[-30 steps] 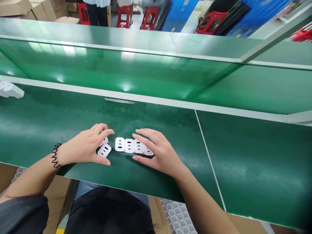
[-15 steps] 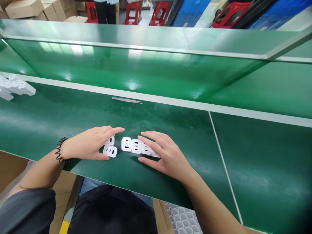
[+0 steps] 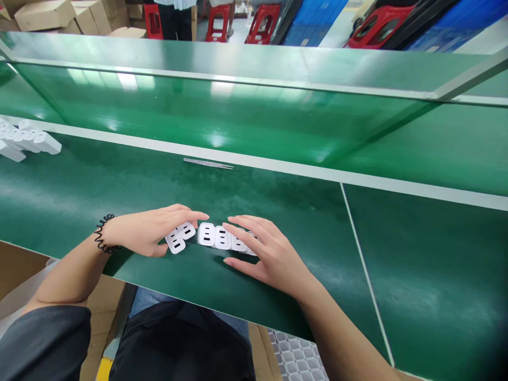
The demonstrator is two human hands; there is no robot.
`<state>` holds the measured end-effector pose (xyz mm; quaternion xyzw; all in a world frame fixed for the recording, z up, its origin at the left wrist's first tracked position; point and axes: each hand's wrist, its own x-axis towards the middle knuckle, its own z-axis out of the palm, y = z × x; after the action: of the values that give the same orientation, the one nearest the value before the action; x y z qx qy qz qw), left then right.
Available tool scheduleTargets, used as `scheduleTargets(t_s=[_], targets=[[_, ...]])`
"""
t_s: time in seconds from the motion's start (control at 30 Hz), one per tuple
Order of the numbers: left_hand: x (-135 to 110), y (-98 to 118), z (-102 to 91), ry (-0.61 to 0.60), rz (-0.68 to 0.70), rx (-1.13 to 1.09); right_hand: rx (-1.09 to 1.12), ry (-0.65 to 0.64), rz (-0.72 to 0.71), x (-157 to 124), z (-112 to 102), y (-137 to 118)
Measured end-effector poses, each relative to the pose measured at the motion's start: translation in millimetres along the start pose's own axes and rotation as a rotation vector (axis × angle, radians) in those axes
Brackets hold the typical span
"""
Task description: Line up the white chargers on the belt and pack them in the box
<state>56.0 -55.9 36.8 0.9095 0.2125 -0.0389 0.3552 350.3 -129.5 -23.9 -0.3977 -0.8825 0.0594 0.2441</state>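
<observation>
My left hand is curled round two white USB chargers lying together on the green tabletop. Its thumb rests by their near side, and the forefinger reaches past them. Just to the right is a row of several similar white chargers, their slotted port faces showing. Over the right end of that row is my right hand, fingers spread along the far side and thumb apart on the near side. It partly hides the last chargers, and I cannot tell whether it touches them.
Metal tweezers lie near the far edge of the green table. A cluster of white chargers stands at the far left. A pale raised strip runs behind. Beyond are red stools, cardboard boxes and a standing person.
My left hand has moved slightly right and closed around the two chargers, which have turned and shifted toward the row. My right hand has barely moved.
</observation>
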Motion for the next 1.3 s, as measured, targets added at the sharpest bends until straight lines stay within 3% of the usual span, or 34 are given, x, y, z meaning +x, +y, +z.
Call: scheduleTargets(t_s=[0.53, 0.73, 0.93, 1.07, 1.2, 1.3], targets=[[-2.4, -3.8, 0.7, -0.027, -0.047, -0.006, -0.022, 0.015, -0.011, 0.8, -0.7, 0.6], [1.9, 3.6, 9.2, 0.113, -0.153, 0.219, -0.010, -0.003, 0.002, 0.2, 0.6, 1.1], [6.7, 9.0, 15.9, 0.129, -0.219, 0.436, 0.077, 0.002, 0.010, 4.6, -0.9, -5.1], [6.2, 9.9, 16.6, 0.111, -0.240, 0.473, 0.175, -0.125, -0.022, 24.2, -6.4, -19.3], [2.7, 12.6, 15.2, 0.096, -0.281, 0.487, 0.044, -0.277, -0.057, 51.0, -3.5, -35.5], [-1.3, 14.5, 14.0, 0.096, -0.323, 0.503, -0.084, -0.264, -0.029, 63.0, 7.2, -44.7]])
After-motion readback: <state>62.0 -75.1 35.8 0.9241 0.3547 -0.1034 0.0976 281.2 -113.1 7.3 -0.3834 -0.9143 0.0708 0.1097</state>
